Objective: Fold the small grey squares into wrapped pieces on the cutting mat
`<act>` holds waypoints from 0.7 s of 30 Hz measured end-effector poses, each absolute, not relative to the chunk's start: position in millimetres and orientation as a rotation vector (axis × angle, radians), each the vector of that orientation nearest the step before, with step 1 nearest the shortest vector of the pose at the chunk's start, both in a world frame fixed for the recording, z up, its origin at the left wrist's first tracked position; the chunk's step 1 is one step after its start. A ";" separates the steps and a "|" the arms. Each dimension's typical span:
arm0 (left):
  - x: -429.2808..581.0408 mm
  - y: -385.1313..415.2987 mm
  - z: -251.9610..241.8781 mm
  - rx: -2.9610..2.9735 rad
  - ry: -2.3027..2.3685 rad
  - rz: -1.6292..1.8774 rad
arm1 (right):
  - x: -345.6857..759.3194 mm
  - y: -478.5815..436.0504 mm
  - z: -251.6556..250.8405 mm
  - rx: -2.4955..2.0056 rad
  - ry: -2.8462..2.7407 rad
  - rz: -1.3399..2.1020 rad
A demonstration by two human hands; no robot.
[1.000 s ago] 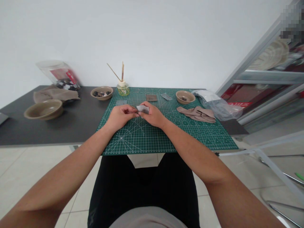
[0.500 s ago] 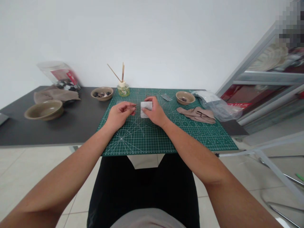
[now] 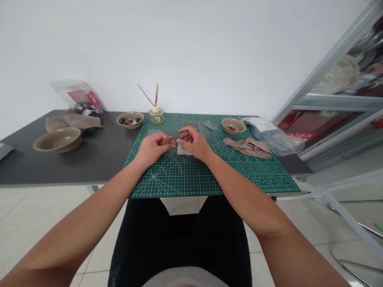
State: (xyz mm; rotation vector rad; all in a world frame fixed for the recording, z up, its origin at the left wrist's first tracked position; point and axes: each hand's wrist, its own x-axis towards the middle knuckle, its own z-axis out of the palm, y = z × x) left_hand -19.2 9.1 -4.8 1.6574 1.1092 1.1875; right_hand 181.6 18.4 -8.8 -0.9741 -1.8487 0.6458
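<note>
Fingers of both hands meet over a green cutting mat (image 3: 209, 175) on the table (image 3: 74, 159): the left hand (image 3: 154, 146) pinches a small brown piece (image 3: 172, 140), while the right hand (image 3: 193, 143) rests loosely curled above a pale square pad (image 3: 181, 150). Pad and piece look not yet joined.

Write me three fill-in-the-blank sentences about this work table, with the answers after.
1. Both hands, the left hand and the right hand, meet over the green cutting ____.
2. The reed diffuser stands between the bowl of small pieces and the mat's far ____ corner.
3. The beige cloth lies on the mat to the ____ of the right hand.

Missing words: mat; left; right
</note>
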 end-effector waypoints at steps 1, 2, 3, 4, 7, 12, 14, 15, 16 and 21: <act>-19.5 8.8 -4.6 1.698 1.131 1.184 | 180.5 17.2 -8.5 -0.960 -1.861 0.741; -19.7 8.4 -4.1 1.737 1.152 1.178 | 179.4 15.9 -8.4 -0.949 -1.869 0.816; -19.9 7.9 -3.5 1.766 1.164 1.170 | 178.4 14.6 -8.4 -0.937 -1.873 0.867; -19.9 7.4 -2.8 1.781 1.165 1.162 | 177.6 13.5 -8.4 -0.924 -1.873 0.897; -19.4 6.2 -1.6 1.761 1.120 1.134 | 176.8 12.5 -9.4 -0.884 -1.857 0.950; -18.3 7.4 -3.4 1.777 1.066 1.107 | 177.0 16.3 -11.3 -0.876 -1.825 1.034; -18.0 7.7 -3.5 1.824 1.059 1.090 | 177.9 17.5 -10.2 -0.897 -1.821 1.007; -17.8 7.5 -3.1 1.856 1.072 1.076 | 178.7 18.0 -9.3 -0.910 -1.820 0.973; -17.6 7.3 -2.5 1.896 1.096 1.053 | 179.9 18.4 -8.1 -0.923 -1.819 0.926; -16.1 7.4 0.1 2.248 1.187 0.833 | 186.9 21.2 -4.8 -0.996 -1.800 0.704</act>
